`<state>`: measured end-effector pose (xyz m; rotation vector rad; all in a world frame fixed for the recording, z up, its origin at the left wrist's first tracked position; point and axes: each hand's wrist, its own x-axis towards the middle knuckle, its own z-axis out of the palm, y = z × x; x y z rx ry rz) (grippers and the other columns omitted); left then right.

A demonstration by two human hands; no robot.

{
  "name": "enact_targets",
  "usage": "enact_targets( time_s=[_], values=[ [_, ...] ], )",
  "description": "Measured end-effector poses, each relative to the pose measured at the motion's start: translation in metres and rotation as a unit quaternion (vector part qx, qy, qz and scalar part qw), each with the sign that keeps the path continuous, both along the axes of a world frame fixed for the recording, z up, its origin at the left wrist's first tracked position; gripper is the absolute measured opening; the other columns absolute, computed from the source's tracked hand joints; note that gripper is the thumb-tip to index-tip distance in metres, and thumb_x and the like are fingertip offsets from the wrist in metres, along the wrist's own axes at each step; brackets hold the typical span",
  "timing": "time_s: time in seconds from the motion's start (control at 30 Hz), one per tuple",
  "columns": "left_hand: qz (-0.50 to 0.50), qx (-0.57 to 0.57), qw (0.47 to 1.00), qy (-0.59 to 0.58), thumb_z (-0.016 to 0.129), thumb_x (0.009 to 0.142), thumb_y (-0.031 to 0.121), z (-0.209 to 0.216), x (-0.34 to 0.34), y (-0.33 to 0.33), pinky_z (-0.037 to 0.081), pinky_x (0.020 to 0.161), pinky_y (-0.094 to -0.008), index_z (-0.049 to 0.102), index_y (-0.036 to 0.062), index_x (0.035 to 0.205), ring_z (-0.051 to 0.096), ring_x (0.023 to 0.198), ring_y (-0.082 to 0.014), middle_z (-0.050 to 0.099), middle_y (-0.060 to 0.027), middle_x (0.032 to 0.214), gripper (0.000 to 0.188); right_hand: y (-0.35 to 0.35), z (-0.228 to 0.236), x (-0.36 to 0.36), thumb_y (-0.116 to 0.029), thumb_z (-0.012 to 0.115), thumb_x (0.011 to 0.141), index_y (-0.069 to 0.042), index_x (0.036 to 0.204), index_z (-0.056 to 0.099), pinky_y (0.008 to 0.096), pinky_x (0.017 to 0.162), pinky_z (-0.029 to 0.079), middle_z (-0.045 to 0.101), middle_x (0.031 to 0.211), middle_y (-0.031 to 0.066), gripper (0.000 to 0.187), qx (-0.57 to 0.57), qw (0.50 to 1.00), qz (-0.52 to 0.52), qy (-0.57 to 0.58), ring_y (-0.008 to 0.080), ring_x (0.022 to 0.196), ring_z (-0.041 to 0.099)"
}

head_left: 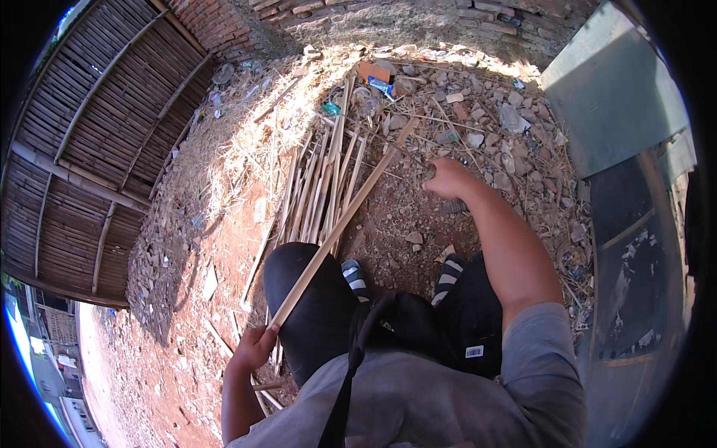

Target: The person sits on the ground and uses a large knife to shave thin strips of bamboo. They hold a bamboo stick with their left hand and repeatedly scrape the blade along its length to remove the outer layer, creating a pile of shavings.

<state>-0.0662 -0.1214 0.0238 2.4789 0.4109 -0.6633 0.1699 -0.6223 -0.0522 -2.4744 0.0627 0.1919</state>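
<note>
A long, pale bamboo strip point(340, 224) slants across my right-facing view, from low left over my left knee to the rubble ahead. My left hand point(255, 349) is closed around its near end. Near the far end, my right hand point(450, 181) is a fist on a knife point(409, 157), whose thin dark blade reaches the strip's edge. The fist hides the knife's handle. Beyond my left knee lies a pile of split bamboo strips point(317, 183) on the ground, partly covered by the held strip.
Stones and rubble point(515, 160) spread ahead and to the right. A woven bamboo wall point(104, 127) stands left, a brick wall point(396, 26) at the back, and grey panels point(620, 97) at right. My sandalled feet are between my bent knees. A blue wrapper point(381, 87) lies beyond the pile.
</note>
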Motion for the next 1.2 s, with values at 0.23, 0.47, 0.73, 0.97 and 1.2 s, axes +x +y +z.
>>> enact_targets(
  time_s=[0.23, 0.47, 0.73, 0.97, 1.2],
  values=[
    [0.028, -0.047, 0.998, 0.044, 0.053, 0.103, 0.042, -0.003, -0.003, 0.004, 0.044, 0.061, -0.0345, 0.062, 0.0019, 0.078, 0.052, 0.063, -0.0155, 0.058, -0.0043, 0.067, 0.049, 0.081, 0.060, -0.052, -0.021, 0.068, 0.079, -0.007, 0.101, 0.071, 0.0469, 0.079, 0.055, 0.071, 0.093, 0.0175, 0.026, -0.071, 0.961, 0.267, 0.020, 0.0372, 0.090, 0.069],
    [-0.015, 0.036, 0.998, -0.055, 0.055, 0.102, 0.040, -0.001, -0.010, -0.007, 0.046, 0.062, -0.0461, 0.063, -0.0028, 0.078, 0.061, 0.062, -0.0327, 0.062, -0.0197, 0.065, 0.050, 0.020, 0.031, -0.015, -0.021, 0.068, 0.079, -0.006, 0.099, 0.070, 0.0476, 0.080, 0.055, 0.071, 0.091, 0.0169, 0.025, -0.024, 0.990, 0.137, 0.037, 0.0370, 0.089, 0.069],
    [-0.074, 0.157, 0.968, -0.182, 0.055, 0.102, 0.036, 0.001, -0.024, -0.047, 0.049, 0.062, -0.0556, 0.060, 0.0022, 0.079, 0.065, 0.068, -0.0468, 0.063, -0.0244, 0.067, 0.041, 0.076, 0.063, -0.046, -0.031, 0.074, 0.082, -0.006, 0.105, 0.071, 0.0479, 0.085, 0.054, 0.071, 0.094, 0.0196, 0.034, -0.088, 0.946, 0.311, 0.025, 0.0379, 0.096, 0.069],
    [-0.091, 0.174, 0.962, -0.187, 0.054, 0.102, 0.037, 0.003, -0.015, -0.050, 0.049, 0.061, -0.0555, 0.061, 0.0021, 0.077, 0.065, 0.065, -0.0455, 0.063, -0.0240, 0.066, 0.044, 0.066, 0.031, -0.028, -0.030, 0.074, 0.080, -0.007, 0.106, 0.070, 0.0488, 0.085, 0.053, 0.071, 0.100, 0.0196, 0.035, 0.006, 0.982, 0.185, 0.029, 0.0395, 0.098, 0.068],
    [-0.087, 0.150, 0.970, -0.173, 0.054, 0.102, 0.037, 0.006, -0.005, -0.055, 0.050, 0.064, -0.0552, 0.064, 0.0012, 0.079, 0.066, 0.066, -0.0455, 0.063, -0.0251, 0.066, 0.044, 0.109, 0.023, -0.042, -0.030, 0.075, 0.080, -0.008, 0.100, 0.070, 0.0500, 0.083, 0.054, 0.071, 0.097, 0.0176, 0.031, -0.019, 0.946, 0.322, -0.002, 0.0390, 0.095, 0.068]
  ],
)
